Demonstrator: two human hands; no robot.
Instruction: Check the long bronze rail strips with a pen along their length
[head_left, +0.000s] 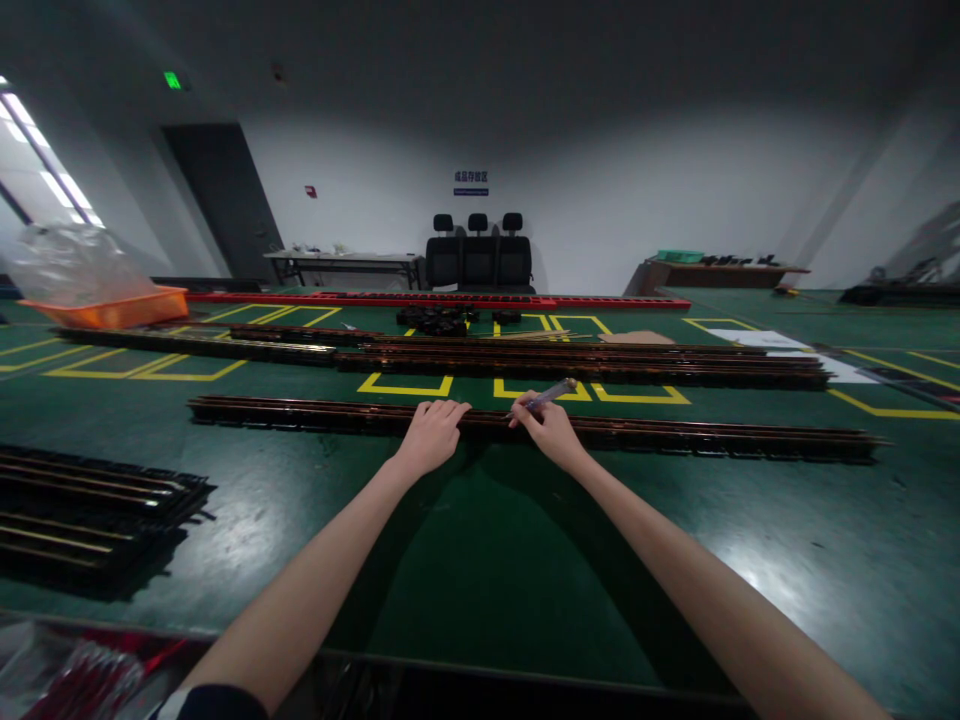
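A long dark rail strip point(697, 437) with copper-coloured lines lies across the green table in front of me. My left hand point(433, 432) rests on its middle, fingers together and curled over the far edge. Just to the right, my right hand point(551, 428) grips a pen point(553, 392) with a clear barrel, in a writing hold. The pen slants down to the left, its tip at the strip; whether it touches cannot be made out. My fingers hide part of the strip.
Behind lies a bundle of similar strips point(600, 358), with small black parts point(435, 319) beyond. Stacked strips point(82, 520) lie at left. An orange tray point(127, 308) with plastic bags stands back left. White paper sheets point(757, 338) lie at right.
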